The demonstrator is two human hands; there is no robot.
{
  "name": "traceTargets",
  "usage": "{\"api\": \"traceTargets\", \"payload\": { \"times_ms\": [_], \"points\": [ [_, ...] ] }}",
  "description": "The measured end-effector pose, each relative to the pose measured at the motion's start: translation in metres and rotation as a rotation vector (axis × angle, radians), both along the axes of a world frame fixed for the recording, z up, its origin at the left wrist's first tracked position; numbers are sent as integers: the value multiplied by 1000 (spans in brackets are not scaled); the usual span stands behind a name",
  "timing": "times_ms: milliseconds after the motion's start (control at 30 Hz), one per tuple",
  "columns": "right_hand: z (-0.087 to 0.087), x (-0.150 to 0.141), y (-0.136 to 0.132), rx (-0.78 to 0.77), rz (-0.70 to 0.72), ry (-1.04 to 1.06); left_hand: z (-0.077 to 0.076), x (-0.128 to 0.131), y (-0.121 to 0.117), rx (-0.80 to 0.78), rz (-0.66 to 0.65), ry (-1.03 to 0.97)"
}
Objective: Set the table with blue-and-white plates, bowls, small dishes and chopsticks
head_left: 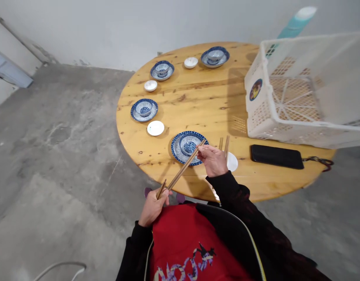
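Observation:
Low at the table's front edge, my left hand [155, 205] is closed around the lower end of a pair of wooden chopsticks [182, 170]. More short wooden stick ends [161, 189] poke up from the same hand. My right hand [212, 158] pinches the upper end of that slanted pair. Other chopsticks [227, 145] rise beside the right hand; whether its hidden fingers hold them I cannot tell. Behind the right hand sits a blue-patterned plate [175, 150] bearing a bowl [190, 146]. A small white dish [232, 162] is partly covered by that hand.
Along the round wooden table [197, 101] stand more blue-patterned plates with bowls [144, 109] and small white dishes [155, 128]. A big white plastic crate [256, 113] occupies the right side. In front of it lies a black phone [276, 156] with a cord.

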State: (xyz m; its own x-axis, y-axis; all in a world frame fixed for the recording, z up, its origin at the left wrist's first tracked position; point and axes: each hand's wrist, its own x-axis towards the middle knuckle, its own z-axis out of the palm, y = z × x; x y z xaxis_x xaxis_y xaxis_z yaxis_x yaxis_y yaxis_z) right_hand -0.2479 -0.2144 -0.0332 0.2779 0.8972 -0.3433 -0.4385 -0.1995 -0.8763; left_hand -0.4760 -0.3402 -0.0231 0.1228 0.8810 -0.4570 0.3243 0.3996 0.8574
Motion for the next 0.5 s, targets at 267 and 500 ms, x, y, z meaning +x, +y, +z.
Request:
{"api": "traceTargets", "payload": {
  "times_ms": [267, 500],
  "points": [
    [-3, -74, 19, 8, -79, 15, -1, -82, 37, 34, -40, -29],
    [-10, -164, 33, -38, -93, -19, -5, -167, 82, 18, -118, -49]
  ]
}}
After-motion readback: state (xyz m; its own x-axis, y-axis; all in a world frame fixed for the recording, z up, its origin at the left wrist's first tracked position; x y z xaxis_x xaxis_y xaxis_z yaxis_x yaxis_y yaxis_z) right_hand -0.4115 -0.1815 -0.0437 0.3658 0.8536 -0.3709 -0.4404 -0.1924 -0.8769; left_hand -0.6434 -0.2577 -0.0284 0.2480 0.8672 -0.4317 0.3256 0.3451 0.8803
